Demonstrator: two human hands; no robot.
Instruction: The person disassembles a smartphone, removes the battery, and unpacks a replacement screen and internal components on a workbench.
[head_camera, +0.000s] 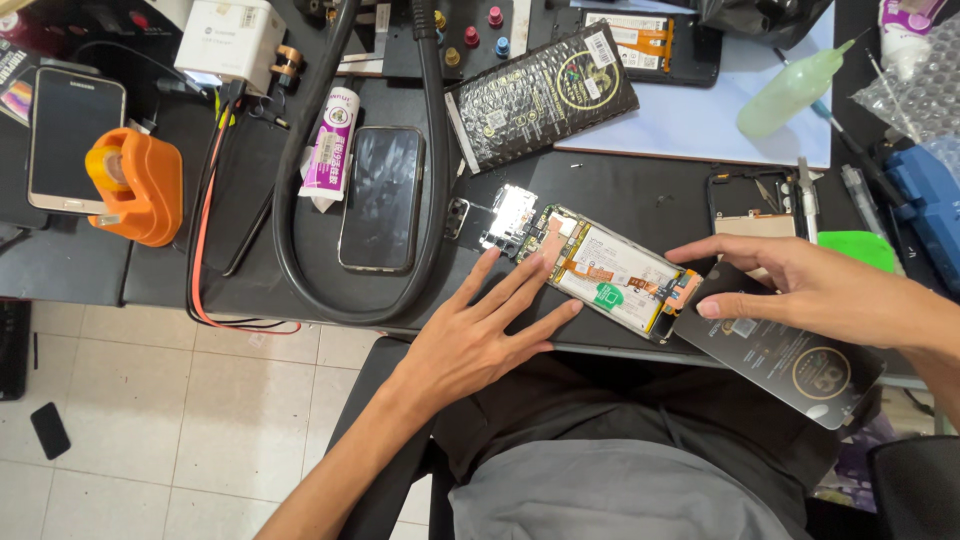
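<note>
An opened phone (610, 272) with its battery and orange flex cable exposed lies tilted on the black mat near the desk's front edge. My left hand (480, 335) rests flat beside it, fingers spread, fingertips touching its near-left edge. My right hand (810, 290) hovers at the phone's right end, index finger reaching toward the orange connector, thumb on a black battery package (790, 365) that overhangs the desk edge. Neither hand grips anything.
A black phone (381, 197) lies face up inside a loop of thick black hose (290, 170). Also on the desk: a glue tube (332, 140), an orange tape dispenser (135, 185), another phone (68, 135), a black foil pack (540, 95), a green bottle (790, 90), tweezers (806, 195).
</note>
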